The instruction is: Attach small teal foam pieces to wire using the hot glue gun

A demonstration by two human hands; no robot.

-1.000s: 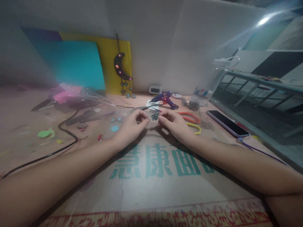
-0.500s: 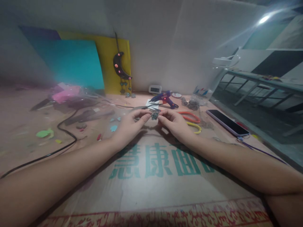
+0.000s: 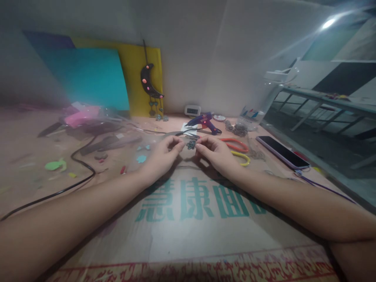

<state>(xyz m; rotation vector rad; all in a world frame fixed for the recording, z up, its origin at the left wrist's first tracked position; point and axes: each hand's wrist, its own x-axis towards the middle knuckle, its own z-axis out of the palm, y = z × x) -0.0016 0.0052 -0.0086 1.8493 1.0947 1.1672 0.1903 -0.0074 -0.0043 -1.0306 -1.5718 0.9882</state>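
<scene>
One small grey-green flower-shaped piece (image 3: 191,144) is up between the two hands, a little above the table (image 3: 182,243) and just this side of the white paper (image 3: 188,128). The right hand (image 3: 216,153) has it by the edge, thumb and forefinger clamped on it, just as half a second ago. The left hand (image 3: 163,154) is what has changed: its fingertips were right up against the flower then, and now they have drawn back a touch, leaving a slim gap. Its thumb and forefinger are bent close together; whether they meet, or pinch something thin, I can't tell from here. The flower's petalled outline also shows more clearly than it did.

Around them, nothing else seems to have shifted. The blue glue gun (image 3: 207,122) stands behind the hands with its red light lit, the orange loop (image 3: 238,145) and yellow loop (image 3: 243,159) lie beside the right hand, and a pale blue flower (image 3: 141,159) lies near the left.
</scene>
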